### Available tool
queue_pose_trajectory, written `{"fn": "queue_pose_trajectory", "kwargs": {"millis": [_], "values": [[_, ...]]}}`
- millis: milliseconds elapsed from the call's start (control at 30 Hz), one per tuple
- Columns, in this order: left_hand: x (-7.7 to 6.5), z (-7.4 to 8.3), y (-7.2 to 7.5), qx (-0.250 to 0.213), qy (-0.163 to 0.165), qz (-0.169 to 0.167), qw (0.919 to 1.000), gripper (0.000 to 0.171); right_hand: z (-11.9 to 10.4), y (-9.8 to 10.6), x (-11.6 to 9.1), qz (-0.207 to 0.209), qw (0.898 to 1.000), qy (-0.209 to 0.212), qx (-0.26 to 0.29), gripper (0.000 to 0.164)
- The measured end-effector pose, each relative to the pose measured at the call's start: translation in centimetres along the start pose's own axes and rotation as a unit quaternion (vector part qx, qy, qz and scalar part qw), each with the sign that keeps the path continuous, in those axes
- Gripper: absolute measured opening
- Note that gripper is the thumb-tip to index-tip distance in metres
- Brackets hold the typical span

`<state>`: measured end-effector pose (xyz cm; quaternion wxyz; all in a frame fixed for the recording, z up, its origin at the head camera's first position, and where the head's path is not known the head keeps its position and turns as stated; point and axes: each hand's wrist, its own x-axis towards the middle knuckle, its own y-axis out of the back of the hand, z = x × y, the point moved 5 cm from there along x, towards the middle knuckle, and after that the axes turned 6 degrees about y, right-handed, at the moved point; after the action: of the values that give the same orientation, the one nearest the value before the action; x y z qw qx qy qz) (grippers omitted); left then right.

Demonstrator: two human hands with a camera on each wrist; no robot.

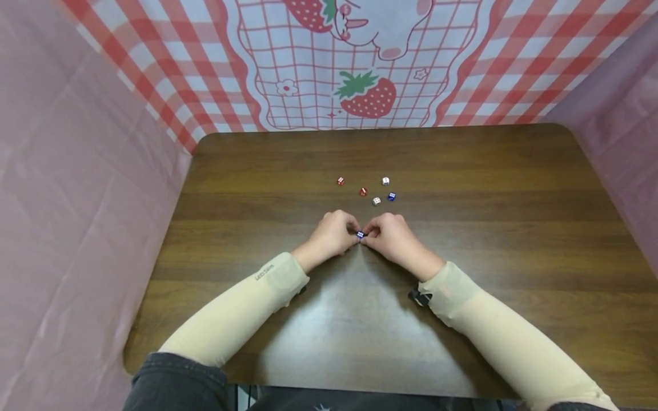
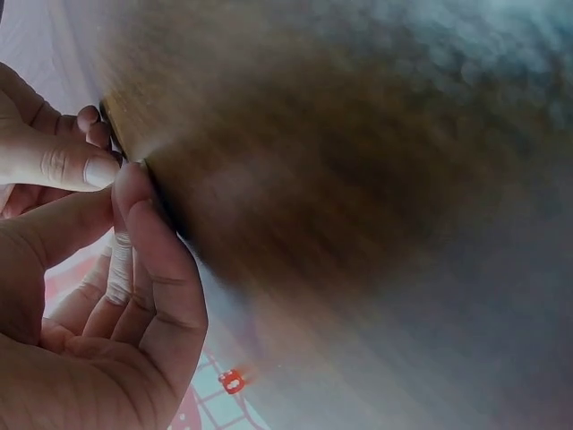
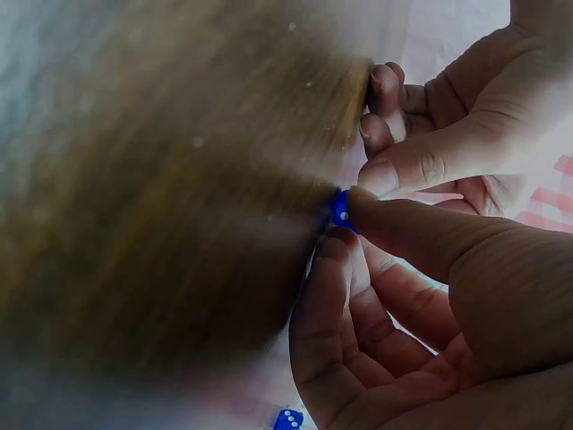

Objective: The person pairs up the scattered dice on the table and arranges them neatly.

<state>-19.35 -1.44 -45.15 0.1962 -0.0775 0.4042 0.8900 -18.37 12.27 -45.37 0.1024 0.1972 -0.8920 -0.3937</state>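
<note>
A small blue die (image 1: 360, 234) with white pips sits between the fingertips of both hands, low at the wooden table. From the left, the left hand (image 1: 333, 234) pinches at it with thumb and index finger. The right hand (image 1: 393, 237) meets it from the other side; in the right wrist view its thumb and a curled finger hold the die (image 3: 342, 211), with the left thumb tip right beside. Fingers hide the die in the left wrist view.
Beyond the hands lie two red dice (image 1: 341, 181), two white dice (image 1: 385, 181) and another blue die (image 1: 392, 196). A wooden table (image 1: 247, 188) spreads under everything. A red checked cloth (image 1: 303, 103) hangs behind, with pink cloth (image 1: 87, 200) at the sides.
</note>
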Motion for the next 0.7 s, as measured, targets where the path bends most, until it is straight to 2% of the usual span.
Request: {"fn": "queue_pose_trajectory", "kwargs": {"millis": [200,433,500,600,700], "values": [[-0.19,0.12,0.19,0.043,-0.011,0.019,0.9988,0.005,-0.18,0.02,0.1,0.0,1.0,0.011,-0.001,0.007],[-0.39,0.13,0.14,0.04,-0.002,0.018,0.999,0.006,-0.27,-0.04,0.06,-0.005,1.0,0.016,0.002,0.007],[-0.36,-0.04,0.03,0.024,0.007,0.01,0.9996,0.006,-0.23,-0.09,0.08,-0.008,1.0,0.015,0.003,0.007],[-0.25,-0.33,-0.16,-0.027,0.029,-0.011,0.9991,0.006,-0.07,-0.13,0.13,-0.01,1.0,0.018,0.003,0.007],[-0.02,-0.68,-0.31,-0.089,0.06,-0.031,0.9937,0.007,-0.03,-0.01,0.27,-0.008,1.0,0.02,0.001,0.007]]}}
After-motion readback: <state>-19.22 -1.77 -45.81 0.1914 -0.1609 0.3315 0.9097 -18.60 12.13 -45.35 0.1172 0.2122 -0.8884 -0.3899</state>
